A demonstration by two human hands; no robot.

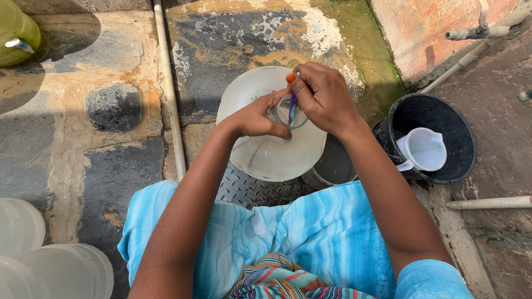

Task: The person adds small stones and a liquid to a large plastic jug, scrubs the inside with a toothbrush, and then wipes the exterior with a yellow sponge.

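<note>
My left hand (257, 117) is wrapped around a small clear glass jar (288, 112), fingers curled tight about its side, holding it over the middle of a big white translucent container (266, 155) that sits on the stone floor just beyond my knees. My right hand (324, 97) is closed on a toothbrush (292, 99) with a purple handle and an orange end, pinched between thumb and fingers, its lower end dipping into the mouth of the jar. To the right, near the wall, stands a black bucket (463, 138) with a white plastic jug (424, 149) lying inside it. Tucked between the bucket and the big container is a dark round pot (332, 166), partly hidden under my right forearm. A pale pipe (169, 88) runs from far to near on my left. At the near left corner sit more white translucent containers (50, 266), and a green vessel (16, 30) is at the far left.
</note>
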